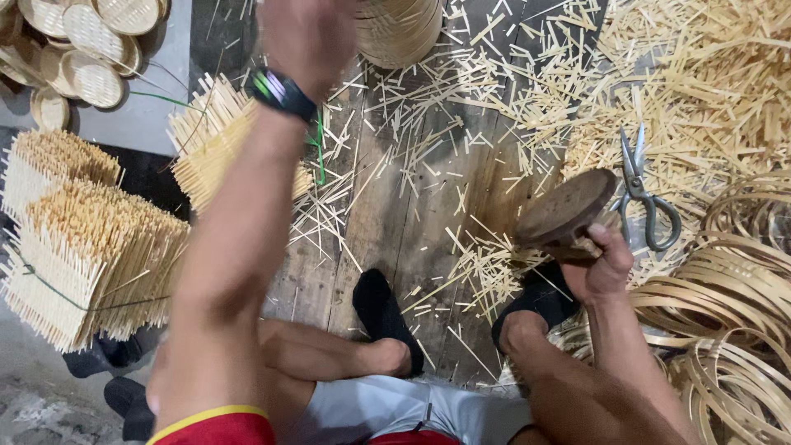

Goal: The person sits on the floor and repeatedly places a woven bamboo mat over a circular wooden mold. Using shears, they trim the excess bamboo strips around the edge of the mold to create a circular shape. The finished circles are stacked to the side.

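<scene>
My right hand grips a round dark wooden mallet, its flat face turned up, held low at the right beside my knee. My left hand is raised high at the top of the view, blurred, with a dark watch on the wrist; it reaches toward a woven bamboo basket at the top edge, and whether it holds anything I cannot tell. My feet in black socks rest on the plank floor.
Bundles of cut bamboo sticks lie at the left. Round woven lids are stacked at the top left. Metal scissors lie among loose bamboo slivers at the right. Coiled bamboo hoops pile up at the lower right.
</scene>
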